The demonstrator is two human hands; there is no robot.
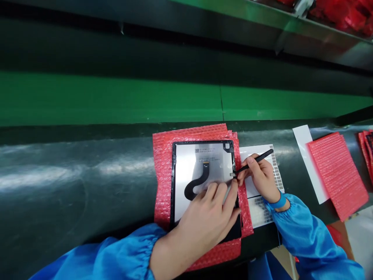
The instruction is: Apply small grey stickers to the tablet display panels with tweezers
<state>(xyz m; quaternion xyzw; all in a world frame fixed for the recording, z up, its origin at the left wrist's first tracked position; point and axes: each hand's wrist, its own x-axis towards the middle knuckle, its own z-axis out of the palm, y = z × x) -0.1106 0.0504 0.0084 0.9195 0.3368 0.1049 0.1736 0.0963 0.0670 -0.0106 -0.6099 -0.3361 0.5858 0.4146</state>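
Observation:
A black-framed display panel (182, 159) with a silver back lies on red bubble wrap (163, 175). A curved black flex cable (201, 179) runs across its back. My left hand (206, 214) rests over the panel's lower part, fingers apart, its index fingertip at the right edge. Black tweezers (264, 155) are in my right hand (260, 177), their tip at the panel's right edge beside a small silvery piece (232, 174). Under my right hand lies a white sheet with rows of small grey rectangles (276, 167).
To the right, more red bubble wrap (338, 171) overlaps a white strip (310, 163) on the dark tabletop (58, 186). A shelf edge (329, 35) with red packages (346, 15) spans the upper right. A blue band (279, 201) circles my right wrist.

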